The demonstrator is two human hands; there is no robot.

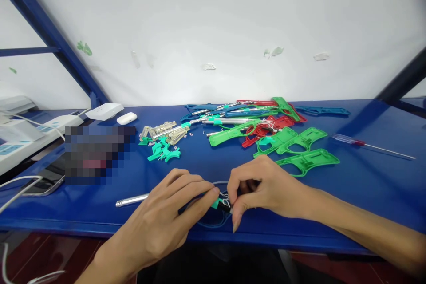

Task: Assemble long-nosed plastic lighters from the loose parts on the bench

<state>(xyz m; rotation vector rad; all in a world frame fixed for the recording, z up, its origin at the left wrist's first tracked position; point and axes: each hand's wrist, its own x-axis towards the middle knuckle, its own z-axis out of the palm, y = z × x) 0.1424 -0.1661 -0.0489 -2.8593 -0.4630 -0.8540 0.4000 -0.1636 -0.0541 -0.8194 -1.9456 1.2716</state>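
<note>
Near the front edge of the blue table [366, 177], both hands meet over a small assembly. My left hand [166, 217] is curled, fingers pressing a silver metal tube [131, 201] with a teal plastic piece [215, 204] at its end. My right hand [262, 188] pinches a small wire spring [225, 198] against that teal end. A blue plastic shell half [213, 222] lies under the hands, mostly hidden.
Behind the hands lie green shell halves [299, 146], red ones [266, 128], blue ones [322, 111], several metal tubes [226, 120] and small teal triggers [163, 151]. A screwdriver [366, 144] rests at the right. A phone [46, 182], earbud case [127, 118] and white boxes sit left.
</note>
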